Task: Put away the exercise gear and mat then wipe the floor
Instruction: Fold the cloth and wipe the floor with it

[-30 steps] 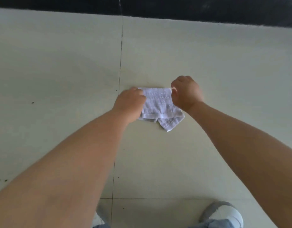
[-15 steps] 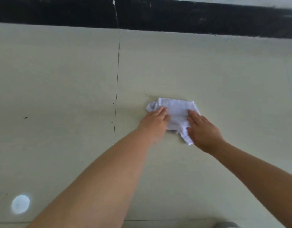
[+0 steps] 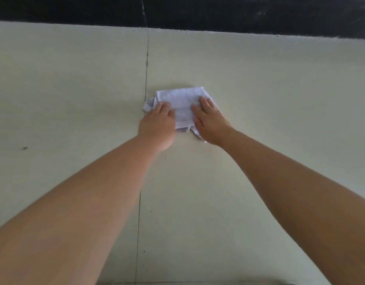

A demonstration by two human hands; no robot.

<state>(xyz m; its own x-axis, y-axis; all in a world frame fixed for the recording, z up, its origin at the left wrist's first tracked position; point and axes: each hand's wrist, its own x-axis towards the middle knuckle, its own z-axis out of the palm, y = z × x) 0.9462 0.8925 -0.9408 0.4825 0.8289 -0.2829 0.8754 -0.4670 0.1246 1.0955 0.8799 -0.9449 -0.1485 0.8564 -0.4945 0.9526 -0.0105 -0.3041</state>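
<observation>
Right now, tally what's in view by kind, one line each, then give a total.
White cloth, folded, flat on the floor: 1
Hands pressing on the cloth, left hand and right hand: 2
Dark grout line running away across the pale floor tiles: 1
Black band along the far edge: 1
Total: 5

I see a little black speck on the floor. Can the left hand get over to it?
Probably yes. The speck lies on bare floor to the left hand's own side, with nothing between them. That hand now presses flat on the white cloth, so it would have to slide over.
</observation>
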